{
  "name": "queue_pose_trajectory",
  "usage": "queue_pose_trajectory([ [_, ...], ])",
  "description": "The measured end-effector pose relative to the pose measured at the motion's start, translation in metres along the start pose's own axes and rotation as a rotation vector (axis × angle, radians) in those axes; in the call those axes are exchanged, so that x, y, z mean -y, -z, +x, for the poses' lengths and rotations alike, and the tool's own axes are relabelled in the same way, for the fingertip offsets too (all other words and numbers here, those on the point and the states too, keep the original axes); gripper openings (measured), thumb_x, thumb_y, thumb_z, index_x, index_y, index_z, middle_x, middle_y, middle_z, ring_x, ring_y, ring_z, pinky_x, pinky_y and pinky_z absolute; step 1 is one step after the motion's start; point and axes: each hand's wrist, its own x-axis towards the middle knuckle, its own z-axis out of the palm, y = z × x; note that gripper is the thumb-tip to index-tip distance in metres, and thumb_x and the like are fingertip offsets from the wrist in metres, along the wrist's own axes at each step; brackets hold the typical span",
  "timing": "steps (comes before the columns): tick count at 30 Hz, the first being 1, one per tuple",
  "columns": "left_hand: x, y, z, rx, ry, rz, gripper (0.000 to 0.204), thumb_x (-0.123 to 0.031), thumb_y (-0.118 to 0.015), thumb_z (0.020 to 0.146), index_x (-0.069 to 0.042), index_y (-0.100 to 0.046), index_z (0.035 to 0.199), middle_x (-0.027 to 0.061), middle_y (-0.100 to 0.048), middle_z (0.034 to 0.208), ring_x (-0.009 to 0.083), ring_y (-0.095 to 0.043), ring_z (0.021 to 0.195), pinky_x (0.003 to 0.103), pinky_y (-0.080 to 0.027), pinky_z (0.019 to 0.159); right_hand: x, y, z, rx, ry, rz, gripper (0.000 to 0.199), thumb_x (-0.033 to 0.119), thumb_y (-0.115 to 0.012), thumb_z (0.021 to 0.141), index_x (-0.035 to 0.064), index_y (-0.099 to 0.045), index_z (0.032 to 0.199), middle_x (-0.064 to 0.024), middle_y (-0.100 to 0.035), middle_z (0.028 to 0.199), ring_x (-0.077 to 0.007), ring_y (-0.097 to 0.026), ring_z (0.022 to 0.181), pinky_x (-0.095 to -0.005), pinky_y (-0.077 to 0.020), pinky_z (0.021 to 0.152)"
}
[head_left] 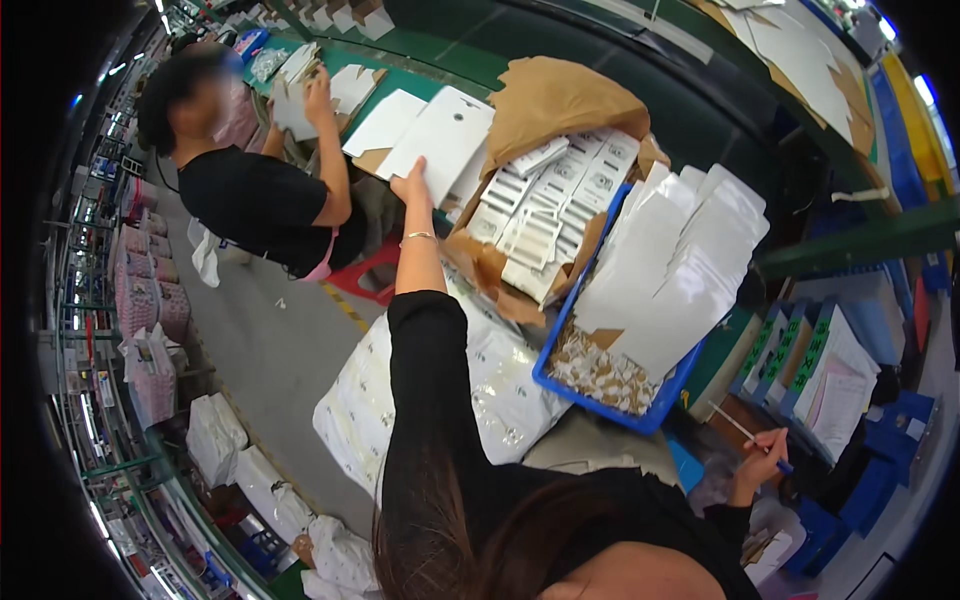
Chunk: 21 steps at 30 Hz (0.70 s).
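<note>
The person's left hand [411,183] is stretched far out from the body, fingers pinched shut on the near edge of a flat white card sheet [440,135]. The sheet lies tilted over the green worktop [440,55], its far end toward a second white sheet [383,122] just beside it; being gripped by one edge, it hangs flat from the fingers rather than folding. A thin bracelet [418,237] sits on the outstretched wrist.

The right hand [762,462] stays low and close to the body at the lower right, closed on a thin white stick-like tool [735,427] whose tip angles up and to the left. What the tool is cannot be told.

Between the two hands stands a blue plastic crate [560,375] stacked with tall white folded blanks [680,260] leaning together, with pale shreds in the crate's bottom. Just left of it an opened brown paper wrap [555,95] cradles rows of small white printed boxes [545,205], the paper peeled back so that their tops show. Below the outstretched arm lies a bulky white printed sack [500,385].

A co-worker in a black shirt [255,200] sits at the same green worktop, well apart, with both hands raised on white sheets of their own. To the right, upright green-and-white folders [800,355] stand in a row.
</note>
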Motion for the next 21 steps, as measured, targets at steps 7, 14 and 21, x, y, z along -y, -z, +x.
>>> queue_pose_trajectory([
  [7, 0.089, -0.032, -0.011, 0.011, -0.503, 0.42, 0.068, -0.036, -0.077, 0.06, 0.01, -0.052, 0.103, 0.0247, -0.053, 0.109, 0.0301, -0.056, 0.091, 0.038, -0.046, 0.079, -0.005, -0.013, -0.001, -0.075, -0.04, -0.167, 0.039, 0.022, -0.041, 0.092, 0.0071, -0.045, 0.056, -0.0044, -0.047, 0.056, -0.0119, -0.043, 0.042, -0.0208, -0.0362, 0.044],
  [14, 0.106, -0.046, -0.024, -0.501, -0.837, 0.97, 0.1, -0.061, -0.067, 0.06, 0.006, -0.028, 0.124, 0.0275, -0.032, 0.127, 0.0353, -0.036, 0.113, 0.039, -0.027, 0.096, -0.038, -0.016, 0.008, -0.033, -0.145, -0.183, 0.039, 0.024, -0.041, 0.091, 0.0051, -0.046, 0.057, -0.0061, -0.049, 0.057, -0.0147, -0.046, 0.045, -0.024, -0.0392, 0.049],
  [21, 0.061, -0.011, -0.189, 0.074, -1.519, 0.539, 0.065, -0.037, -0.061, 0.078, 0.005, -0.035, 0.12, 0.0228, -0.04, 0.122, 0.0338, -0.042, 0.108, 0.04, -0.032, 0.093, -0.032, -0.013, 0.042, 0.047, 0.134, -0.313, 0.033, 0.02, -0.045, 0.089, 0.0016, -0.05, 0.062, -0.0056, -0.051, 0.059, -0.0141, -0.048, 0.051, -0.0243, -0.0401, 0.051],
])
